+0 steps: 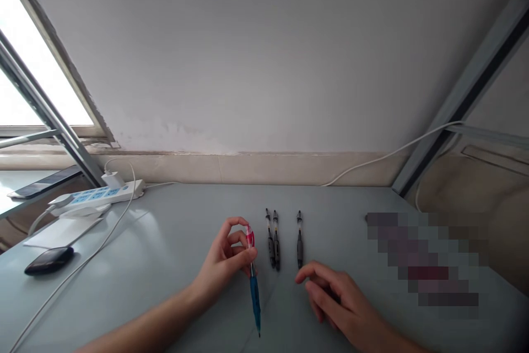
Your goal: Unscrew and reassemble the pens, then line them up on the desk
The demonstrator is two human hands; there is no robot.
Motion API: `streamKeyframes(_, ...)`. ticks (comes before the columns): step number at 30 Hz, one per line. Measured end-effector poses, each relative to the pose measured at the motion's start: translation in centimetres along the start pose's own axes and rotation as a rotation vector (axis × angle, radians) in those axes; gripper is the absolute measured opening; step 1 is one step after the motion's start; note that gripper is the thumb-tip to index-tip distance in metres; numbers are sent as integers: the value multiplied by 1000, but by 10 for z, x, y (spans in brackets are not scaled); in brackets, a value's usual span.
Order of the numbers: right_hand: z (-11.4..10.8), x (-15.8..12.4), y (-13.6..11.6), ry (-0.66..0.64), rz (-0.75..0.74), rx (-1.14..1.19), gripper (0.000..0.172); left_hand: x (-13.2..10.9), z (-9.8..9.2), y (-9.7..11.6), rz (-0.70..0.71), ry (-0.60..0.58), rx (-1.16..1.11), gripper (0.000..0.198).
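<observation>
Pinched in the fingers of my left hand (232,254) is a pen (255,299) with a pink top and a blue lower barrel, its tip pointing down toward me. Just right of it, two black pens (273,243) with clear upper barrels lie side by side on the table. A third black pen (300,240) lies apart, farther right. My right hand (334,298) is by this pen's lower end, its fingers loosely curled and apart, with nothing seen in them. Whether a fingertip touches that pen, I cannot tell.
On the left of the grey table (173,215) are a white power strip (99,196) with a charger and cable, and a black mouse (49,261). A phone (45,182) rests on a ledge by the window. A pixelated patch hides something at right. Metal posts flank the table.
</observation>
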State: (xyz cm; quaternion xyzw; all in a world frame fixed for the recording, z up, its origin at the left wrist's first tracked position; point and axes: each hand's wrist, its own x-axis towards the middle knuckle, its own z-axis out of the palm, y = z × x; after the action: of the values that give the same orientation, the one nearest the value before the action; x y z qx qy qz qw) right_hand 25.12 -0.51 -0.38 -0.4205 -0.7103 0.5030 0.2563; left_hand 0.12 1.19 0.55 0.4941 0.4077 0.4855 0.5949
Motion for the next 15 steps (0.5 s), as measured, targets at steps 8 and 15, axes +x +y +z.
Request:
streamKeyframes(8,-1,3,3,17,-6,-18,47,28,-5,18,-40,27,234,44)
streamKeyframes(15,-4,1,6,62,-98,-188,41,86,-1,5,-104,89,406,28)
